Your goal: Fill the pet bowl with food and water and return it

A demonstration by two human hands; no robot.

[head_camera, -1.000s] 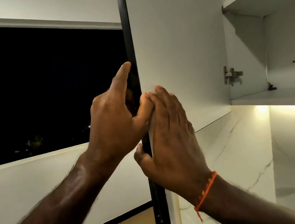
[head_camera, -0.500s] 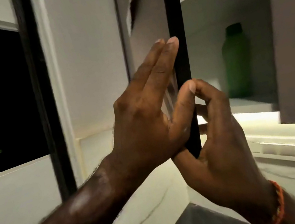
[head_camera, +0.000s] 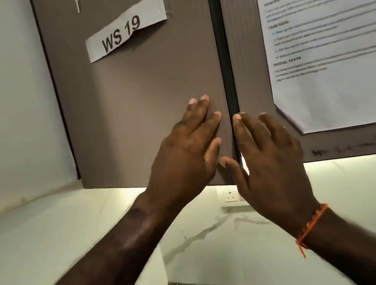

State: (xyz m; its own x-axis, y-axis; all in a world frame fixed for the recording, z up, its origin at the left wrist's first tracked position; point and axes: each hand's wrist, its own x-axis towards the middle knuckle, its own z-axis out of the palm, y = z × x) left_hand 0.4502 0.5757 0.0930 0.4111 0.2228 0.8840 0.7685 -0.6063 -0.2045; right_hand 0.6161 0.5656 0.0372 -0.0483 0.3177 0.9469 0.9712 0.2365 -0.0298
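both grips are flat and hold nothing: my left hand (head_camera: 183,153) presses its straight fingers on the left cabinet door (head_camera: 138,95), my right hand (head_camera: 270,160) rests open by the right door (head_camera: 249,56). no pet bowl, food or water shows, so i cannot tell what is done; the doors look closed.

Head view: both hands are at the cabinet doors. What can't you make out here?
- Cabinet interior: hidden behind the left door and right door.
- Task sheet: body text blurred, right side cut off by the frame.
- Right hand: touching the door or not, unclear.
- Left hand: its palm is hidden by its own back.
- Pet bowl, food, water: not in view.
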